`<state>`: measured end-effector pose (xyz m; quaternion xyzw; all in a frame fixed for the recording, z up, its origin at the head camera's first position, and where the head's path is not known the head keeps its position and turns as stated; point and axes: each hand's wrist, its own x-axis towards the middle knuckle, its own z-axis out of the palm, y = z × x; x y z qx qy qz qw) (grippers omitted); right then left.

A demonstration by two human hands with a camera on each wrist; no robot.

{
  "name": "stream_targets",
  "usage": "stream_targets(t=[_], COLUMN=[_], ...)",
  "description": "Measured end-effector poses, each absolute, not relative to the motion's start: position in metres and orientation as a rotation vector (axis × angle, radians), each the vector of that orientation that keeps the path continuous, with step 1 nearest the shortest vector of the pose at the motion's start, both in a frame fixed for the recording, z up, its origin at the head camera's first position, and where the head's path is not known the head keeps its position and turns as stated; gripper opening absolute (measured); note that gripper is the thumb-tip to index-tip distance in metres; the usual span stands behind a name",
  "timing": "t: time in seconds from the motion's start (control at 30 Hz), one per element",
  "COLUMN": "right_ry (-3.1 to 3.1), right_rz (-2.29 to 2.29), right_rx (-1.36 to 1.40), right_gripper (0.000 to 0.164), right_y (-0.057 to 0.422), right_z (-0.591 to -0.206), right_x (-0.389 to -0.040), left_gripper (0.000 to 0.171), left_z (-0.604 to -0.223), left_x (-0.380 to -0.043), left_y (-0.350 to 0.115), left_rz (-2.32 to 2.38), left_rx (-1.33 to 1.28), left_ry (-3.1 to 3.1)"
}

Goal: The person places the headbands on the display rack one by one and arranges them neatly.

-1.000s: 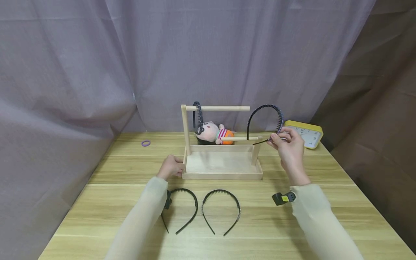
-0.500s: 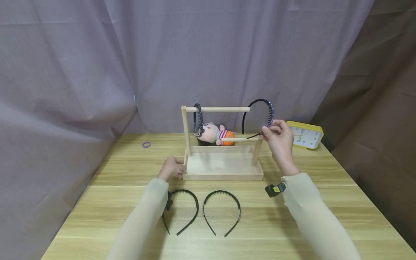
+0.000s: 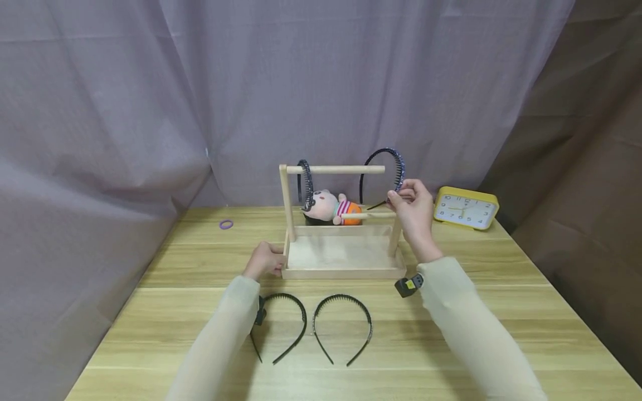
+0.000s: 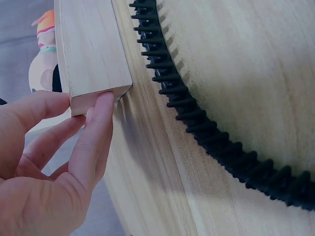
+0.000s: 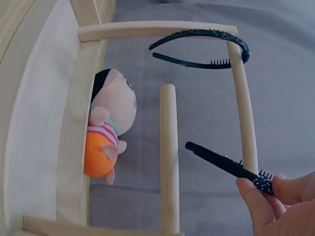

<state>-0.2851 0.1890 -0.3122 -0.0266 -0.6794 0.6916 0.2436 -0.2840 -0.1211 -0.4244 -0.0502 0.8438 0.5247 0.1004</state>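
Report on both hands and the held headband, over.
Right hand pinches headband at free end of upper bar. Left hand grips corner of rack. Second headband hangs near other end. Nothing seen blocking free end.

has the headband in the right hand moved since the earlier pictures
Yes: in the head view, the held headband has moved left and slightly up, judged against the wooden rack's upper bar.

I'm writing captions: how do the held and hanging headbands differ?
The held headband is pinched by the right hand; the hanging headband rests on the upper bar. The held headband is near that bar's free end; the hanging headband is near its post. Both are dark and toothed.
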Motion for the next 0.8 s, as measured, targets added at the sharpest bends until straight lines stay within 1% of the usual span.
stream_targets(t=[0.23,0.43,0.8], right_ry=[-1.923,-1.937,-2.009], right_rz=[1.796,1.817,1.826], right_rx=[-0.020,-0.001,-0.021], right_gripper=[0.022,0.020,0.022], right_y=[0.170,0.155,0.133], right_z=[-0.310,-0.309,-0.318], right_x=[-0.290,-0.293,-0.294], left_gripper=[0.036,0.036,0.036], left_z=[-0.427,-0.428,-0.427], left_x=[-0.285,-0.287,-0.286], left_y=[-0.122,-0.123,-0.124], left_rz=[1.568,1.568,1.585], left_rx=[-0.156,-0.165,-0.162], left_ry=[2.482,2.486,2.474])
